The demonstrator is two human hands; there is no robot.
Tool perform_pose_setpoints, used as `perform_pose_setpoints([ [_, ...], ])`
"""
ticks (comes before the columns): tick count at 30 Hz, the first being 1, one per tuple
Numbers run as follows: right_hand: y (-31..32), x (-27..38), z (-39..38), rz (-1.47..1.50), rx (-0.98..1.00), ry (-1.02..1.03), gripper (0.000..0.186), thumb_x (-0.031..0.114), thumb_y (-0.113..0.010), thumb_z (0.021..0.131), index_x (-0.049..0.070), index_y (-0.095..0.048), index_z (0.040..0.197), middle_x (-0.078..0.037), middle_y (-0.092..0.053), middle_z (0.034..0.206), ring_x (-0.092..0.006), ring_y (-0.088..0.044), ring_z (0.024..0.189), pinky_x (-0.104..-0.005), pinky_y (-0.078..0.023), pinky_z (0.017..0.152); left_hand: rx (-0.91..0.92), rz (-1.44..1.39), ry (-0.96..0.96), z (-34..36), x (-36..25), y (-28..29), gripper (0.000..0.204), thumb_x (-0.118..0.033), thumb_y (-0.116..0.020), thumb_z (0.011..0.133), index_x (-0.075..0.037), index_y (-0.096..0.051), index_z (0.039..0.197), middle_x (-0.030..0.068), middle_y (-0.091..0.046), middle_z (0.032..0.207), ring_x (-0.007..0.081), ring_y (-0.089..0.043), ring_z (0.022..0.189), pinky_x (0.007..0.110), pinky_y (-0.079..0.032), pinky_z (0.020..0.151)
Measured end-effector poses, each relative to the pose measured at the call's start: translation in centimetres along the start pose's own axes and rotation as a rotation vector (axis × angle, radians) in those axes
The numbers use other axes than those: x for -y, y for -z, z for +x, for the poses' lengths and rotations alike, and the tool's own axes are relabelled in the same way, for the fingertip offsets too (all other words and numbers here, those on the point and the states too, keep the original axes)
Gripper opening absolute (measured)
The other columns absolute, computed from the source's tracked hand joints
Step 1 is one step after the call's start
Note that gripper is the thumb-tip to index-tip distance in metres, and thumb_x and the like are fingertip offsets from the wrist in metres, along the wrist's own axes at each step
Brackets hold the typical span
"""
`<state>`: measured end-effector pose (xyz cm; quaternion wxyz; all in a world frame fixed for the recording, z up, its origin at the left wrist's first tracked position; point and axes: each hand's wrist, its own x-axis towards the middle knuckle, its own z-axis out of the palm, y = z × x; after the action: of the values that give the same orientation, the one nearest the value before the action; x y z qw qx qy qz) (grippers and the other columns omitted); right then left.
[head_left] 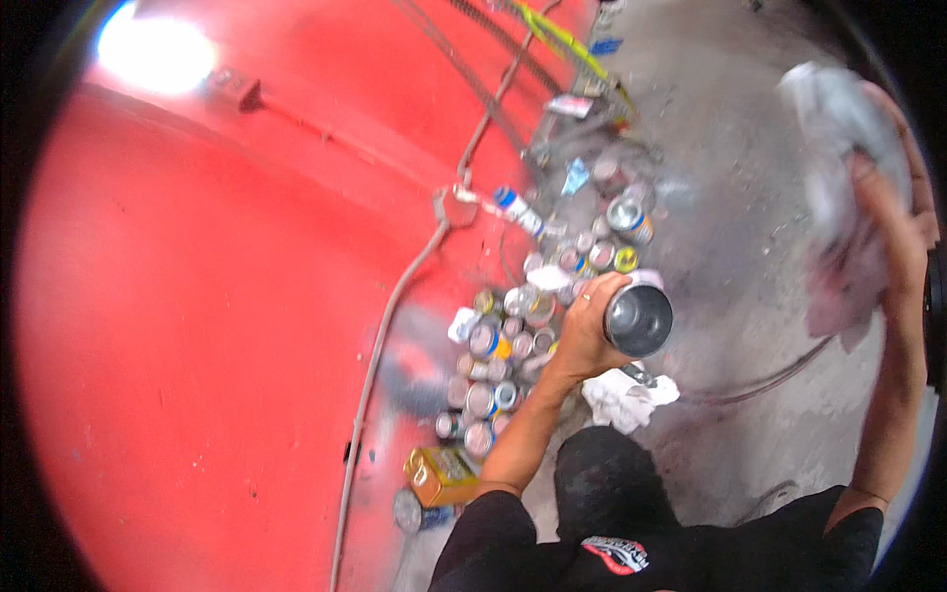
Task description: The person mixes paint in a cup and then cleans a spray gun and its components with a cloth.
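Red wall (217,345) left, grey floor (769,424) right, cluster of cans (480,399) on the floor along the wall. Pale cloth (843,123) hangs at far right, right hand (896,217) fingers closed on it, blurred; crumpled white rag (623,400) near centre. Dark grey cup (641,322) mid-scene, mouth facing camera, left hand (590,331) fingers wrapped round its side.

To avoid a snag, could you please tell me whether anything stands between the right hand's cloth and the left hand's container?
Nothing visible stands between the cloth in the right hand and the grey container in the left hand.
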<state>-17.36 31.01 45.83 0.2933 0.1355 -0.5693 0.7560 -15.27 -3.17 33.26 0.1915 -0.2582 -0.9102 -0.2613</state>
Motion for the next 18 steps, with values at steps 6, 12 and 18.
perform_pose_setpoints([
  [6, -1.4, -4.2, -2.7, -0.559, 0.127, 0.704, 0.032, 0.003, -0.074, 0.074, 0.002, -0.056, 0.101, -0.014, -0.059, 0.108, -0.0277, -0.06, 0.091, -0.0322, -0.049, 0.081, 0.216, -0.015, -0.133, 15.3, -9.8, 1.1, 0.082, -0.019, -0.081, 0.048, -0.001, -0.05, 0.121, 0.0195, -0.057, 0.117, 0.0373, -0.056, 0.11, 0.04, -0.047, 0.092],
  [12, 1.9, -7.2, -2.6, -0.915, 0.41, 0.642, 0.064, 0.052, -0.065, 0.081, -0.004, -0.057, 0.111, -0.02, -0.057, 0.115, -0.0354, -0.053, 0.111, -0.0482, -0.042, 0.093, 0.022, -0.18, -0.106, 16.9, -8.4, -4.6, 0.079, -0.017, -0.08, 0.048, -0.001, -0.051, 0.12, 0.0221, -0.057, 0.118, 0.0404, -0.056, 0.108, 0.042, -0.048, 0.089],
  [18, 4.1, -4.9, -3.0, -1.136, 1.008, 0.122, 0.074, 0.056, -0.067, 0.076, -0.004, -0.056, 0.117, -0.022, -0.056, 0.122, -0.0372, -0.052, 0.117, -0.0465, -0.043, 0.097, 0.073, 0.036, -0.418, 16.9, -10.3, -8.5, 0.077, -0.009, -0.078, 0.051, -0.007, -0.053, 0.124, 0.0171, -0.055, 0.121, 0.0363, -0.052, 0.116, 0.042, -0.046, 0.096],
])
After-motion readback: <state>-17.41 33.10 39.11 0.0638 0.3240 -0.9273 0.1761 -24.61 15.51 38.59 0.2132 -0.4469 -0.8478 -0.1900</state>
